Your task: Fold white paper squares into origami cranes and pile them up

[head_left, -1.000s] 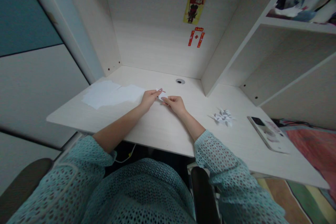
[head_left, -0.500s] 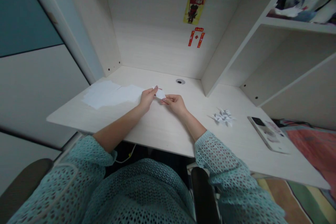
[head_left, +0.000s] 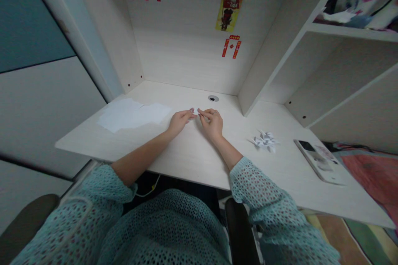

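Both hands work close together above the middle of the bench (head_left: 192, 161); the left hand (head_left: 179, 120) pinches a small white paper (head_left: 195, 112) by its left side, and the right hand (head_left: 212, 124) pinches it from the right – fingers closed on it, not spread. The paper is between the fingertips, which cover most of it, so its exact form I cannot tell; probably it is held by the tips alone because it is so small and asks for fine control. To the left lie loose white sheets (head_left: 133, 114), overlapping and flat, near the left hand; this place seems chosen for easy reach. To the right, well apart from the hands, sits a cluster of folded paper shapes (head_left: 265, 141) – perhaps there so that no arm crushes it; beyond it a phone (head_left: 319, 162) lies flat, likely out of the way.
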{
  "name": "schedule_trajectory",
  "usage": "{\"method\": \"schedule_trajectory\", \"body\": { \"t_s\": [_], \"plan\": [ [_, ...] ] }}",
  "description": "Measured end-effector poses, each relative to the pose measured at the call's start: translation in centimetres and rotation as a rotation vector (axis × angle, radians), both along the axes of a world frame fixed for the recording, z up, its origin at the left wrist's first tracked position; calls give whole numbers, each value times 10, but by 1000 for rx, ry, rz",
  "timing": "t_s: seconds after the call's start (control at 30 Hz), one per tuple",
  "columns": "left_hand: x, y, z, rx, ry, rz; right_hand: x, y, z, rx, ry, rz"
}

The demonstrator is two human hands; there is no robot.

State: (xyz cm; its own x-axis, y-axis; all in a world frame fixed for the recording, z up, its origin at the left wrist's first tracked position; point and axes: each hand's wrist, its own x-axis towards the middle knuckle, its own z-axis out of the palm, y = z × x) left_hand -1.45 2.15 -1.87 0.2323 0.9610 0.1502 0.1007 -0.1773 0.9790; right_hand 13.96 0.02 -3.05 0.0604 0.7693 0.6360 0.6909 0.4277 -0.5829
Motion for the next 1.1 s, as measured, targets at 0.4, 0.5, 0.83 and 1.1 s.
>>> {"method": "schedule_trajectory", "body": {
  "t_s": [0.4,0.5,0.83,1.1],
  "plan": [
    [-2,7,-3,-50,-91,21,-5,-2,0,-23,37,93],
    [-1,6,-3,-77,-92,-12,-3,0,-1,-49,83,88],
    [-2,9,-5,-139,-110,-7,-6,-2,0,-82,125,102],
    [-5,11,-6,-206,-166,2,-5,7,-8,-157,436,183]
  ]
}}
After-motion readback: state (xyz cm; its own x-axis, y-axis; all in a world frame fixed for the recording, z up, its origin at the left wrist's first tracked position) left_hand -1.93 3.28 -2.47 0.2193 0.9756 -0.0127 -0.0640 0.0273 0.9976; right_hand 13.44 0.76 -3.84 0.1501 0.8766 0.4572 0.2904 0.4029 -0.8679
